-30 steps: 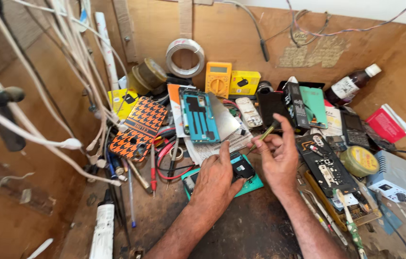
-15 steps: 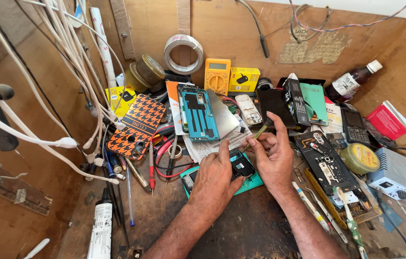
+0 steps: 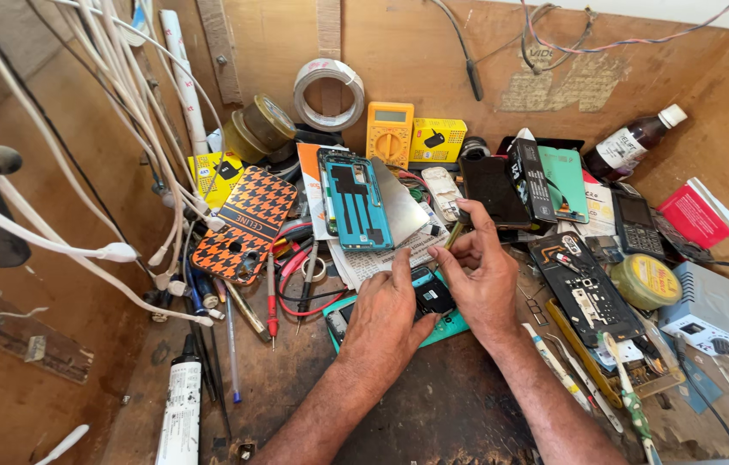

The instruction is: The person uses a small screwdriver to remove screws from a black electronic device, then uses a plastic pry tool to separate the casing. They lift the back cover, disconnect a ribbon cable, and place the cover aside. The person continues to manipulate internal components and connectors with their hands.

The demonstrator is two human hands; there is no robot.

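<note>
My left hand (image 3: 388, 310) presses down on a small dark phone part (image 3: 431, 291) that lies on a green mat (image 3: 450, 325), the index finger stretched along it. My right hand (image 3: 483, 269) is curled beside it, fingers pinched on a thin tool (image 3: 454, 234) whose tip points toward the part. Just beyond the hands lie an opened teal phone frame (image 3: 354, 200) and a silver metal plate (image 3: 400, 205) on printed paper.
Screwdrivers and pens (image 3: 271, 293) lie left of the hands by an orange patterned phone case (image 3: 245, 226). A yellow multimeter (image 3: 388, 133), tape rolls (image 3: 328, 93), a brown bottle (image 3: 631, 143), phone boards (image 3: 585, 289), a tin (image 3: 645, 281) and white cables (image 3: 114, 251) crowd the wooden bench.
The view has shifted slightly. My right hand has drawn closer to the left one over the small part, with its fingers curled tighter on the thin tool.
</note>
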